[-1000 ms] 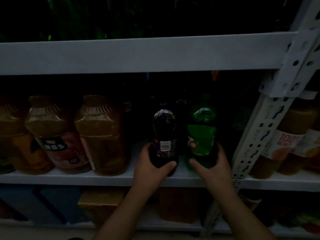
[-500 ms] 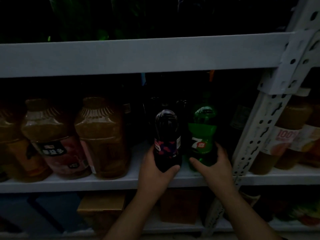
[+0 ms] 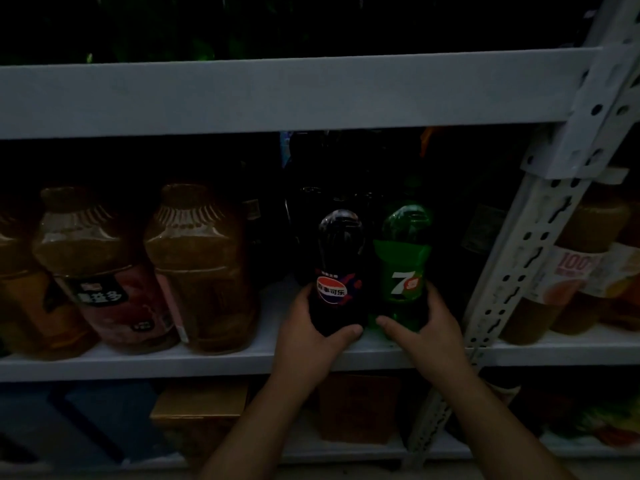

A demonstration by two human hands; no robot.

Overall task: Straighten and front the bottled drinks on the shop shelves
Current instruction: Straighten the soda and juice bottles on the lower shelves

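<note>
The Pepsi bottle (image 3: 341, 271) stands in the left hand (image 3: 311, 336), fingers curled round its outer flank and the thumb across the front of its base. A second ago it showed its barcode panel; now the round logo faces squarely out. The 7-Up bottle (image 3: 403, 268), gripped the same way by the right hand (image 3: 427, 327), has turned as well, its "7" coming from the side to dead centre. Both sit upright, touching or nearly so between the two thumbs, so this pair looks fronted. What is left, I judge, is to square them to the lip and let go. Just under the thumbs is the front edge of the shelf board (image 3: 207, 362), and the bases are close to it, so there is little room to draw them nearer. Behind the grips stand dark bottles (image 3: 311, 202), too dim to make out. Outside the left hand a bare strip of shelf lies before the nearest amber jug (image 3: 204, 271). Outside the right hand the gap is narrow before the perforated upright post (image 3: 498, 306). The upper shelf (image 3: 277, 95) hangs close over the caps, so lifting room looks slight.
</note>
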